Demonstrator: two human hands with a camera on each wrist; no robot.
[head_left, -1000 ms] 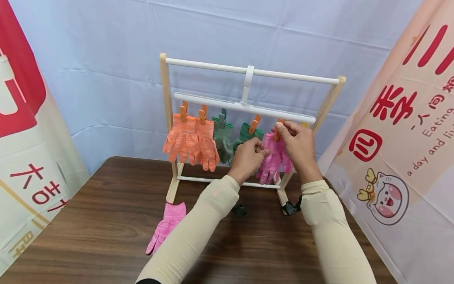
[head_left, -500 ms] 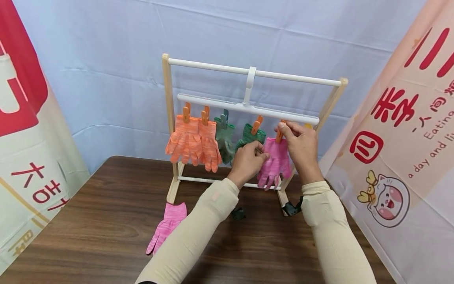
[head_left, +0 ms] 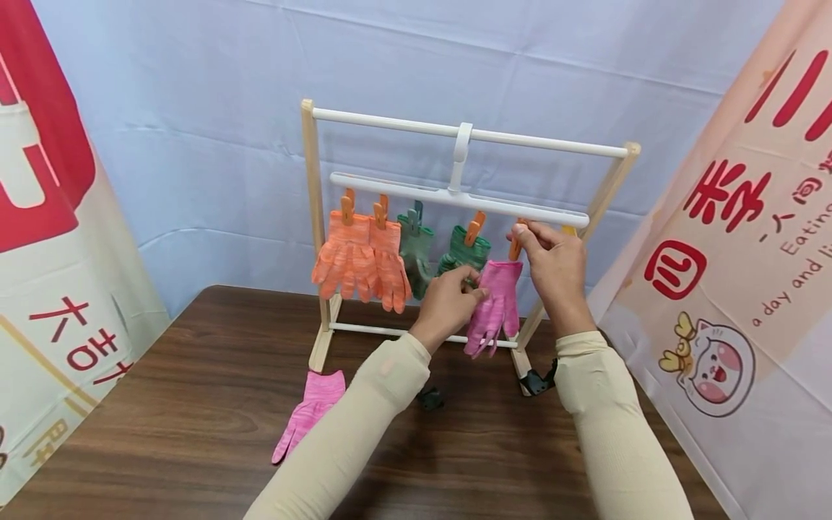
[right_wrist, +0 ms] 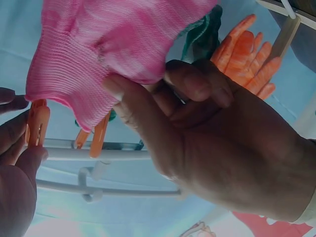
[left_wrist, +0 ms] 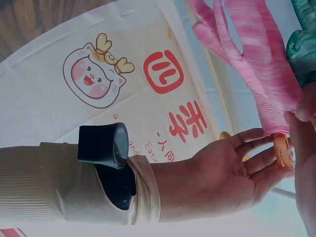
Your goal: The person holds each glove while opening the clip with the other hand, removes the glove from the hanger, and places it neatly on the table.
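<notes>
My left hand [head_left: 448, 296] pinches a pink glove [head_left: 499, 300] near its cuff, below the right part of the white hanger [head_left: 416, 189]. My right hand [head_left: 555, 263] pinches an orange clothespin [head_left: 516, 249] between thumb and fingers, close under the hanger bar. In the right wrist view the clothespin [right_wrist: 38, 121] meets the edge of the cuff; I cannot tell whether it still grips the fabric. Left of my hands hang orange gloves [head_left: 347, 253] and green gloves [head_left: 414, 245], each held up by a clothespin. Another pink glove [head_left: 310, 412] lies on the table.
The hanger hooks over the top rod of a wood and white rack [head_left: 310, 217] on a brown table [head_left: 195, 404]. Near my right hand is a yellow clothespin [head_left: 568, 230]. Printed cloths [head_left: 708, 289] stand on both sides, a pale one behind.
The pink glove has come down and slightly left with my left hand, so its cuff now sits lower on the orange clothespin. My right hand keeps its pinch on the clothespin.
</notes>
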